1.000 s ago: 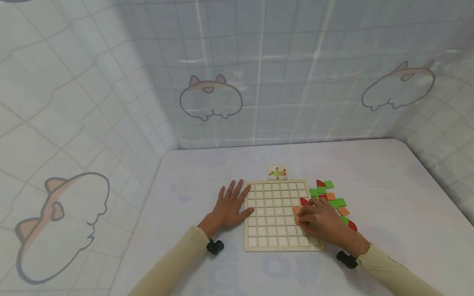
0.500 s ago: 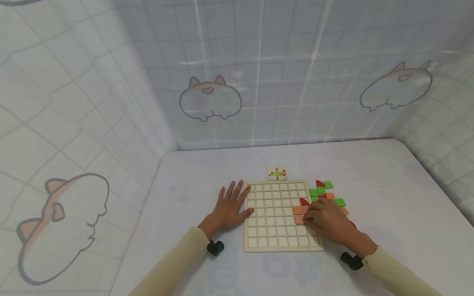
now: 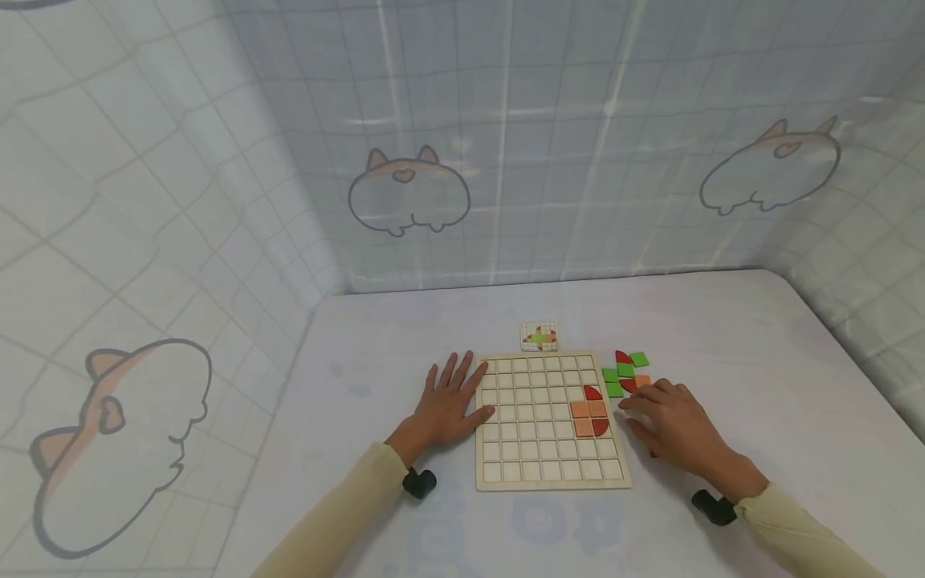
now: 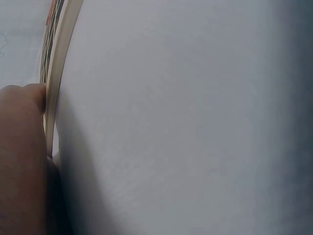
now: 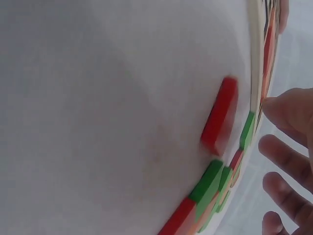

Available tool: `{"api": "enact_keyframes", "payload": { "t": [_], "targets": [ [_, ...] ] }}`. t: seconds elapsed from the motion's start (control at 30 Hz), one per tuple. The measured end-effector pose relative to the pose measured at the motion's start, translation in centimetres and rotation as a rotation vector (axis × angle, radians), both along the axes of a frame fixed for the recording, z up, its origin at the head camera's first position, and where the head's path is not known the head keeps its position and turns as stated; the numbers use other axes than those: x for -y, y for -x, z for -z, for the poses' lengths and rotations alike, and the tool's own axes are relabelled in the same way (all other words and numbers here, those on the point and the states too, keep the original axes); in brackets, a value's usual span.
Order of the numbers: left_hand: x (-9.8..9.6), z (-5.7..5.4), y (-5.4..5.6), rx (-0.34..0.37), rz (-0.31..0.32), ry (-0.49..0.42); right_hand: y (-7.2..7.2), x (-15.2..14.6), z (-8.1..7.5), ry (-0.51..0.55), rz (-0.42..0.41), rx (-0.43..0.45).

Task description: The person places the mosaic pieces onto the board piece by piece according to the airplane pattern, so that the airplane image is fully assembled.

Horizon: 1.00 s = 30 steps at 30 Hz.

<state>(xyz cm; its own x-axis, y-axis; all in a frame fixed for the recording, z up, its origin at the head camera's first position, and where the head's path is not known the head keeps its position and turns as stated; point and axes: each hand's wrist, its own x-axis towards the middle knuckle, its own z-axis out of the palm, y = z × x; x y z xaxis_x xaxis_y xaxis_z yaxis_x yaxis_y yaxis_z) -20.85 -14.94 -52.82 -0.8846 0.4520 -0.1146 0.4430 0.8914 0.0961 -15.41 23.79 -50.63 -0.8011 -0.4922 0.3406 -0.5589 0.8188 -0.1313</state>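
My left hand (image 3: pixel 446 405) lies flat with fingers spread, its thumb and a fingertip on the left edge of the wooden grid board (image 3: pixel 516 413). In the left wrist view the thumb (image 4: pixel 29 98) rests against the board's rim (image 4: pixel 61 58). My right hand (image 3: pixel 675 425) hovers over loose tiles beside the board's right edge. Its fingers are loosely bent and apart, with nothing between them in the right wrist view. On the board, several orange square tiles (image 3: pixel 580 409) sit between two red quarter-round tiles, an upper one (image 3: pixel 592 393) and a lower one (image 3: pixel 601 427).
Behind the board lies a small pattern card (image 3: pixel 539 336). Loose green tiles (image 3: pixel 625 369), a red quarter-round (image 3: pixel 623 356) and an orange square (image 3: pixel 642 380) lie right of the board. A red tile (image 5: pixel 221 115) stands out under the right hand. Patterned cloth walls (image 3: pixel 506 177) surround the table.
My right hand has let go of a red quarter-round tile, now showing in the board beside the orange squares, and moved right off the board over the loose tiles. The left hand stays put.
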Motion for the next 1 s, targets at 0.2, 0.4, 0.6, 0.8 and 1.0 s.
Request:
{"api": "enact_keyframes", "payload": {
  "t": [0.2,0.4,0.6,0.8,1.0],
  "targets": [
    [0.1,-0.1,0.0,-0.002,0.006,-0.015,0.9,-0.5,-0.2,-0.01,-0.04,-0.037],
    [0.2,-0.1,-0.1,0.004,0.012,-0.027,1.6,-0.2,0.1,-0.032,-0.056,0.019],
    [0.2,-0.3,-0.1,-0.006,0.019,-0.024,2.0,0.0,0.0,-0.07,-0.049,0.052],
    [0.2,-0.5,-0.2,-0.004,0.023,-0.039,2.2,0.1,-0.2,-0.049,-0.045,0.113],
    [0.1,-0.5,-0.2,-0.003,0.014,-0.037,2.4,0.4,-0.6,-0.091,-0.053,0.07]
  ]
}}
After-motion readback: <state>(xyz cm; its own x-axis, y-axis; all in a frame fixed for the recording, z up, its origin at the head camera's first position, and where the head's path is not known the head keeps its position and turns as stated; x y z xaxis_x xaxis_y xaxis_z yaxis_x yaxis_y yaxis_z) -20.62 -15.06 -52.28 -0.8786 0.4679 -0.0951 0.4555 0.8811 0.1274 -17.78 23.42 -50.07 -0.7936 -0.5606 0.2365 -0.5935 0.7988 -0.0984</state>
